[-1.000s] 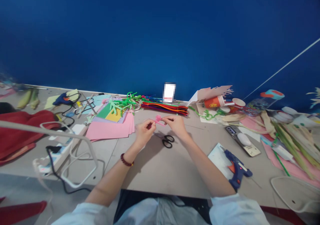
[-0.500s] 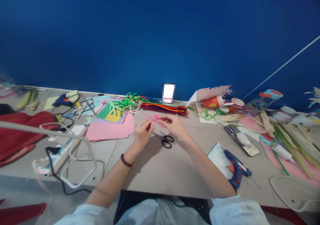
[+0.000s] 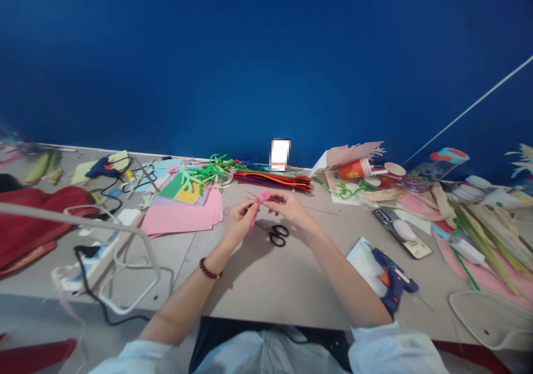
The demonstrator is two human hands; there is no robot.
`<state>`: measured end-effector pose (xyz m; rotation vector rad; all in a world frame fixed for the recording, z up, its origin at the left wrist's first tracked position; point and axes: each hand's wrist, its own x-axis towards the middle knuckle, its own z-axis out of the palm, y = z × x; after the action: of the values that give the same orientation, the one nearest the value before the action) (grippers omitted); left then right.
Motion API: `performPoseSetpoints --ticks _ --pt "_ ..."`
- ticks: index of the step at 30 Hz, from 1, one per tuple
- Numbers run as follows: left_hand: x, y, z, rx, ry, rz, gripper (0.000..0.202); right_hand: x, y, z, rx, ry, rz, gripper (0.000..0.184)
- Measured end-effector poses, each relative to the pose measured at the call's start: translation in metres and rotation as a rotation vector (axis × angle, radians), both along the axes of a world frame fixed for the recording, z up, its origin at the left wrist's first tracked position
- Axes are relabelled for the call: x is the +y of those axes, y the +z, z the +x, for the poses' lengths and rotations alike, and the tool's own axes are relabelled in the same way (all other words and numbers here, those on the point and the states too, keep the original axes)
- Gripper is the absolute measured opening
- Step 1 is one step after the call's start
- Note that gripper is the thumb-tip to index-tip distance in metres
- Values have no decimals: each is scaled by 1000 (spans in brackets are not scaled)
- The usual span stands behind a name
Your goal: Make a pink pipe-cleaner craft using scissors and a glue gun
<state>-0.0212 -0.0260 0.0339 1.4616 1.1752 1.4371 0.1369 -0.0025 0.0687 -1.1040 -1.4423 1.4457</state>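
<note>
Between my two hands is a pink pipe cleaner (image 3: 265,196) with a small coiled part and thin ends that stick out. The fingertips of my left hand (image 3: 241,217) are closed on it from the left, and one pink end hangs below them. From the right, my right hand (image 3: 287,206) pinches it near the coil. Black-handled scissors (image 3: 278,235) lie on the table just below my hands, their blades partly hidden by my left hand. A bundle of red, black and orange pipe cleaners (image 3: 272,180) lies behind the hands.
Pink paper sheets (image 3: 179,218) and green bent pipe cleaners (image 3: 208,173) lie to the left, with a power strip (image 3: 104,246) and cables nearer the edge. On the right are a blue glue gun (image 3: 391,279), a phone (image 3: 402,232), paper cups (image 3: 353,168) and corn husks (image 3: 483,241).
My fingers have drawn closer together around the pink pipe cleaner. One of its ends now points down below my left fingers, where before it slanted out to the lower right.
</note>
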Motion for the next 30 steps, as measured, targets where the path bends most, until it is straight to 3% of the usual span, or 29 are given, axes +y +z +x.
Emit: performPoseSetpoints --ticks 3,5,12,18,25,30 --pt "4 -3 0 -247 -105 -269 20 -1 0 3 -6 25 4 31" --pt "6 -5 1 -308 -121 -330 21 -2 0 4 -1 46 -3 30" --pt "7 -2 2 -294 -93 -325 24 -1 -1 4 30 35 -25 28" --pt "4 0 2 -271 -144 -358 28 6 -2 7 -14 33 13 25" --pt "7 -6 1 -335 -167 -373 32 8 -4 7 -11 17 38 19" --pt "9 -13 1 -374 -131 -407 30 9 -12 8 -226 -17 154 20"
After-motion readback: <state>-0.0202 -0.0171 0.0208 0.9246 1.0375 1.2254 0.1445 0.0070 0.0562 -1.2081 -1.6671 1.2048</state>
